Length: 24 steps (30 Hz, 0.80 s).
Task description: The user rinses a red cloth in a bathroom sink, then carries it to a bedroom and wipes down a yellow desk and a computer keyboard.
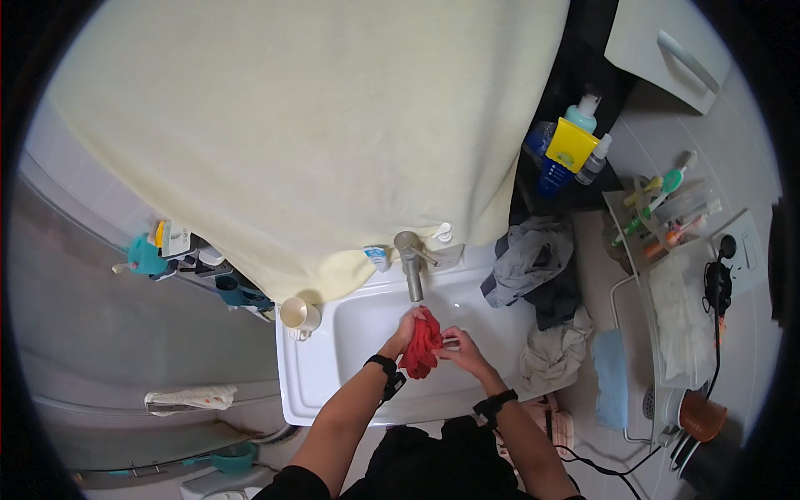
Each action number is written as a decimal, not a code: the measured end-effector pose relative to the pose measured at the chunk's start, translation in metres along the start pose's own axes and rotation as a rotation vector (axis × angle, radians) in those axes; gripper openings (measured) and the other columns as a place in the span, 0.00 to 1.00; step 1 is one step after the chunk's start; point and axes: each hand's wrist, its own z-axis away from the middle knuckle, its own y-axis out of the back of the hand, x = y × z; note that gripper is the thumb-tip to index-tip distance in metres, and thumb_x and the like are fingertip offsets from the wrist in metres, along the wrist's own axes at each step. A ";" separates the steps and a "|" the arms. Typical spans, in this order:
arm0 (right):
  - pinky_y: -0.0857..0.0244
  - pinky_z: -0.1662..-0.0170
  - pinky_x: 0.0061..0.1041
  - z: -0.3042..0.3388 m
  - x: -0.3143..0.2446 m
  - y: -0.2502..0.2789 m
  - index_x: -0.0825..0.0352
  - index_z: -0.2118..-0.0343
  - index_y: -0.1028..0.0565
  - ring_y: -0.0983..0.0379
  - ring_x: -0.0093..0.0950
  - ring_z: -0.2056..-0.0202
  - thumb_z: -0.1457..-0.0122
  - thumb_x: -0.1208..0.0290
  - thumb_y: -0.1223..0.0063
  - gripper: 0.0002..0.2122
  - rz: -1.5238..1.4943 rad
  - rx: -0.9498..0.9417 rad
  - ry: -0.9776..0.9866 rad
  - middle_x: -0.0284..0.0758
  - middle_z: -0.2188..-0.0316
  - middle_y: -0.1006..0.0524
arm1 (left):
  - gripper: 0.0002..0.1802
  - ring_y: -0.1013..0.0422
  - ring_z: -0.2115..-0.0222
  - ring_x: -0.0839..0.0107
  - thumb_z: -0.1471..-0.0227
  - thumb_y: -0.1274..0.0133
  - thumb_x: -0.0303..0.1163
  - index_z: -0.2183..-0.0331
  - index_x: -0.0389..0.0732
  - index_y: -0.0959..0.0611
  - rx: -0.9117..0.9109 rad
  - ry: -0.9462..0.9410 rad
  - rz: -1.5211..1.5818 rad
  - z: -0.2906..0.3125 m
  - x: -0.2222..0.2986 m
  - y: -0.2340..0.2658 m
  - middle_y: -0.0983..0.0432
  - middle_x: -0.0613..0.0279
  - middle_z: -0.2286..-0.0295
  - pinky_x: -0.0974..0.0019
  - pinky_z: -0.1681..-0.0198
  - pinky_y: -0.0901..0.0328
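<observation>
Left hand [406, 328] is curled around the left side of the red cloth [424, 346], its fingers partly hidden; by the right hand [462, 352], loosely bent, the right edge appears pinched. The cloth is held bunched over the white basin [354, 333], just near of the tap [410, 260]. It is probably best worked low, with folds opened evenly, clear of the grey clothes [533, 260] at right.

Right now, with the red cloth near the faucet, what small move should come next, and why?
I'd probably bring the right grip slightly inward to gather the red cloth: the left grip holds it near the faucet, while the right is only at its right edge, and loose folds hang over the sink.
</observation>
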 end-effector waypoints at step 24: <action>0.32 0.75 0.24 -0.082 -0.162 0.015 0.69 0.57 0.26 0.24 0.26 0.80 0.40 0.65 0.45 0.14 0.582 0.386 0.338 0.40 0.76 0.21 | 0.16 0.29 0.70 0.53 0.55 0.60 0.41 0.71 0.36 0.29 0.252 -0.260 0.392 -0.015 -0.002 -0.011 0.28 0.51 0.73 0.53 0.61 0.32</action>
